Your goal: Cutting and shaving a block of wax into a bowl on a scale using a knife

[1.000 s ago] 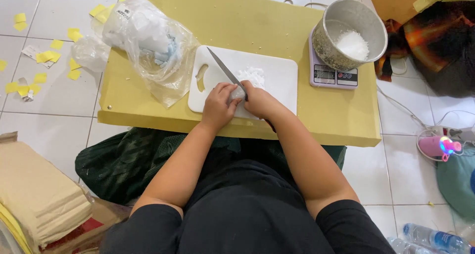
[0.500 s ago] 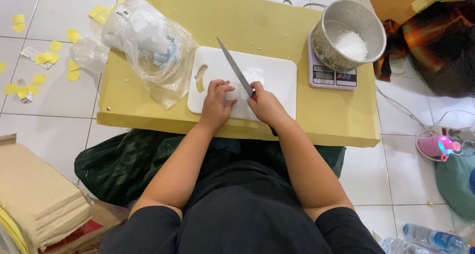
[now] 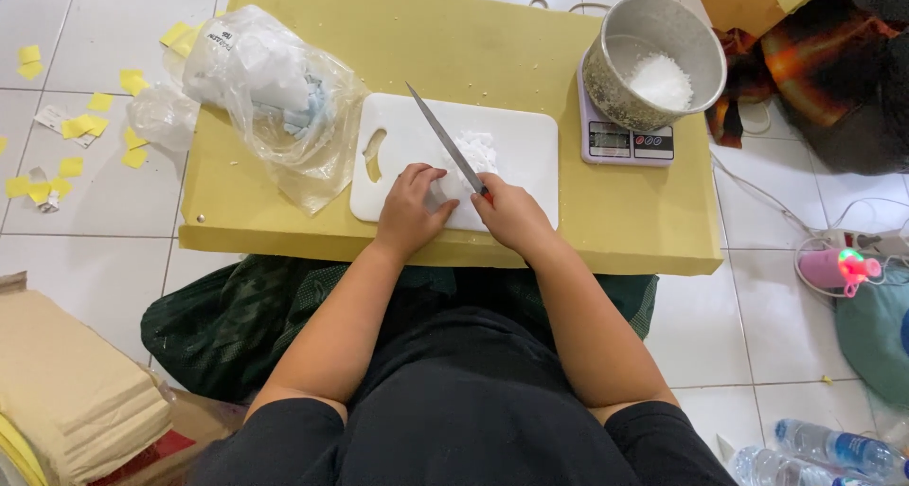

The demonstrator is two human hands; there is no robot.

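At the centre of the frame the right hand is closed around the red handle of a long knife, whose blade slants up and to the left across a white cutting board. The left hand lies just beside it with fingers curled, pressing down on a white piece at the board's lower edge; what exactly sits under the fingertips is hidden. A small heap of white chopped material lies on the board right of the blade, touching it or nearly so.

To cut well here, the left fingertips should stay tucked back from the edge, the blade should come down straight, and the board should stay flat so nothing skids.

The board rests on a low yellow table. To its left, a crumpled clear plastic bag holds white contents. At upper right a metal pot with white grains inside stands on a small kitchen scale. The floor is white tile, with yellow paper scraps scattered at upper left, folded cardboard at lower left and plastic bottles at lower right
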